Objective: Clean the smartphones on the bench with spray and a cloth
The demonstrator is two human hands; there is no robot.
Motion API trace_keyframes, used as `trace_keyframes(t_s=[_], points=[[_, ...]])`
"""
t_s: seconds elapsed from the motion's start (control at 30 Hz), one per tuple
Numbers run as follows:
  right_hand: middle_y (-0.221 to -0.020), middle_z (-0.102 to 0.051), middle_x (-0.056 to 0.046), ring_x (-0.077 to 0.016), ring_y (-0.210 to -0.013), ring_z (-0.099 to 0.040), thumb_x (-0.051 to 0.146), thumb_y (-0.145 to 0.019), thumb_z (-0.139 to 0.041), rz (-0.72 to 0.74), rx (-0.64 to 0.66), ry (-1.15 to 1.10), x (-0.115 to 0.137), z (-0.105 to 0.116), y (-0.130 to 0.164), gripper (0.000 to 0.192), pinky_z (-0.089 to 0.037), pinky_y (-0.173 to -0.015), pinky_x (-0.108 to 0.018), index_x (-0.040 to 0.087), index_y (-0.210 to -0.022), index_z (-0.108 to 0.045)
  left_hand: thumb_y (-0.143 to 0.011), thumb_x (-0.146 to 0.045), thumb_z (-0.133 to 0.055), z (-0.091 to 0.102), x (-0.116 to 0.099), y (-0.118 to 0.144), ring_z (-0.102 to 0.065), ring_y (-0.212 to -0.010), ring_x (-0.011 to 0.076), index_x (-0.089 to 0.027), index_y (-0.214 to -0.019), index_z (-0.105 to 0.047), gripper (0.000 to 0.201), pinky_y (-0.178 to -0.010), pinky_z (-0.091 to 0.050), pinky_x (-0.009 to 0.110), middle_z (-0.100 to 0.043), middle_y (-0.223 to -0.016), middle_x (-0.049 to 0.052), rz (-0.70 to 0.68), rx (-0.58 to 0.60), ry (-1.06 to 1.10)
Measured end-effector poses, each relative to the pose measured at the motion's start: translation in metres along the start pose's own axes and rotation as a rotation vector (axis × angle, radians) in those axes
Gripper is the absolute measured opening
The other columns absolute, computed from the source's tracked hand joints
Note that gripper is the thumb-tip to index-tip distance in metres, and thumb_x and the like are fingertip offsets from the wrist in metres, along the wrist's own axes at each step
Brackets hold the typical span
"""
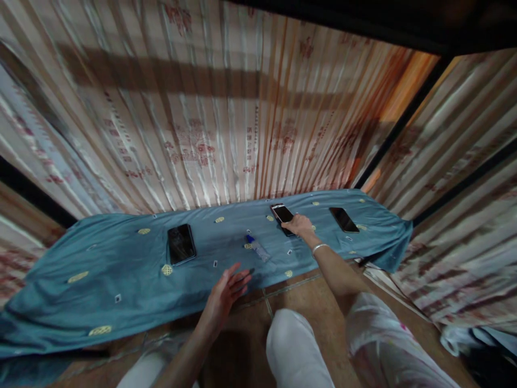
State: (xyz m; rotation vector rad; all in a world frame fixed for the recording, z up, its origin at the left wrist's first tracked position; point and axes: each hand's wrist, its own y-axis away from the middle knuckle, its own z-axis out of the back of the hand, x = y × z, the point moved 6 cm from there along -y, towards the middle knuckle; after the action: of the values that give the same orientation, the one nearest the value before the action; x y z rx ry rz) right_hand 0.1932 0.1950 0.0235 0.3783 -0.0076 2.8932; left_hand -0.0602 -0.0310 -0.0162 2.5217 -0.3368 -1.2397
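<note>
Blue cloth (121,269): your right hand (298,223) pinches the middle smartphone (281,214); your left hand (226,291) rests spread at the cloth's near edge.

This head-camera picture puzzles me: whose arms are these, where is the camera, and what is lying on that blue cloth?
The camera sits on a person's head and looks forward and down, so the arms you see are that person's own; the white shapes at the bottom are their knees. No machine is involved, only two bare hands. A blue cloth with yellow spots is spread on the floor against a striped curtain. On it lie three phones and a small bottle. The right hand, with a bracelet on its wrist, reaches out and rests on the middle phone. The left hand is open and holds nothing, hovering at the cloth's near edge. The left phone and the right phone lie untouched, screens dark.
</note>
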Motion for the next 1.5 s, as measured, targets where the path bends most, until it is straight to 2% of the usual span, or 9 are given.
trace_keyframes(t_s=[0.2, 0.7, 0.93, 1.03, 1.1, 1.2, 1.27, 1.37, 1.5], points=[[-0.108, -0.065, -0.025, -0.0293, -0.106, -0.062, 0.053, -0.069, -0.065, 0.016, 0.023, 0.023, 0.001, -0.012, -0.004, 0.063, -0.046, -0.084, -0.032, 0.003, -0.109, -0.063, -0.067, -0.058, -0.065, -0.002, -0.003, 0.004, -0.059, -0.112, 0.0289, -0.018, -0.115, -0.056, 0.063, -0.101, -0.037, 0.042, -0.066, -0.115, 0.014, 0.007, 0.021, -0.003], [-0.112, -0.064, -0.023, -0.0303, -0.109, -0.060, 0.063, -0.070, -0.061, 0.018, 0.115, 0.094, -0.005, -0.025, -0.017, 0.069, -0.047, -0.085, -0.034, 0.006, -0.110, -0.064, -0.072, -0.054, -0.062, -0.003, -0.002, 0.004, -0.059, -0.110, 0.0300, -0.018, -0.112, -0.060, 0.054, -0.099, -0.038, 0.044, -0.066, -0.114, 0.014, 0.009, 0.009, -0.024], [-0.113, -0.062, -0.028, -0.0336, -0.111, -0.058, 0.071, -0.069, -0.058, 0.013, 0.071, 0.063, -0.014, -0.006, -0.006, 0.082, -0.045, -0.087, -0.036, 0.003, -0.115, -0.058, -0.070, -0.056, -0.064, -0.004, -0.002, 0.003, -0.059, -0.110, 0.0298, -0.017, -0.112, -0.059, 0.058, -0.099, -0.038, 0.044, -0.066, -0.113, 0.015, 0.003, 0.015, -0.033], [-0.109, -0.064, -0.026, -0.0332, -0.110, -0.059, 0.064, -0.071, -0.061, 0.000, -0.011, -0.097, -0.024, 0.010, 0.021, 0.075, -0.044, -0.087, -0.036, 0.005, -0.116, -0.056, -0.071, -0.050, -0.065, -0.008, -0.002, 0.005, -0.060, -0.109, 0.0298, -0.016, -0.112, -0.059, 0.054, -0.098, -0.039, 0.043, -0.066, -0.113, 0.016, 0.000, 0.036, -0.049], [-0.105, -0.068, -0.018, -0.0292, -0.106, -0.061, 0.053, -0.073, -0.064, 0.051, 0.041, -0.399, -0.020, 0.011, 0.051, 0.059, -0.046, -0.083, -0.033, 0.011, -0.114, -0.058, -0.070, -0.044, -0.069, -0.012, 0.000, 0.007, -0.061, -0.108, 0.0300, -0.015, -0.112, -0.060, 0.052, -0.097, -0.039, 0.043, -0.066, -0.114, 0.017, -0.011, 0.040, -0.069], [-0.105, -0.069, -0.008, -0.0229, -0.096, -0.065, 0.045, -0.071, -0.065, 0.153, 0.368, -1.074, 0.008, -0.006, 0.113, 0.052, -0.050, -0.074, -0.029, 0.018, -0.114, -0.059, -0.065, -0.035, -0.075, -0.017, 0.007, 0.008, -0.061, -0.106, 0.0304, -0.015, -0.110, -0.061, 0.051, -0.097, -0.040, 0.044, -0.066, -0.113, 0.017, 0.006, 0.026, -0.092], [-0.103, -0.070, -0.005, -0.0200, -0.091, -0.065, 0.038, -0.065, -0.069, 0.203, 0.556, -1.336, 0.032, -0.016, 0.153, 0.044, -0.050, -0.072, -0.027, 0.021, -0.104, -0.063, -0.064, -0.031, -0.077, -0.020, 0.011, 0.008, -0.061, -0.107, 0.0301, -0.016, -0.110, -0.061, 0.051, -0.096, -0.041, 0.044, -0.066, -0.113, 0.016, 0.014, 0.039, -0.091], [-0.091, -0.071, -0.003, -0.0169, -0.083, -0.065, 0.035, -0.063, -0.069, 0.196, 0.683, -1.490, 0.059, -0.029, 0.192, 0.032, -0.049, -0.070, -0.025, 0.020, -0.091, -0.066, -0.061, -0.026, -0.079, -0.018, 0.008, 0.006, -0.063, -0.100, 0.0272, -0.018, -0.106, -0.063, 0.049, -0.090, -0.045, 0.042, -0.069, -0.105, 0.011, -0.036, 0.031, -0.076], [-0.082, -0.070, -0.001, -0.0151, -0.075, -0.063, 0.040, -0.063, -0.071, 0.159, 0.697, -1.537, 0.077, -0.044, 0.208, 0.031, -0.048, -0.067, -0.025, 0.020, -0.086, -0.067, -0.056, -0.027, -0.081, -0.006, 0.002, 0.002, -0.064, -0.076, 0.0179, -0.014, -0.087, -0.067, 0.037, -0.074, -0.049, 0.032, -0.069, -0.085, 0.005, -0.099, -0.062, -0.105]])
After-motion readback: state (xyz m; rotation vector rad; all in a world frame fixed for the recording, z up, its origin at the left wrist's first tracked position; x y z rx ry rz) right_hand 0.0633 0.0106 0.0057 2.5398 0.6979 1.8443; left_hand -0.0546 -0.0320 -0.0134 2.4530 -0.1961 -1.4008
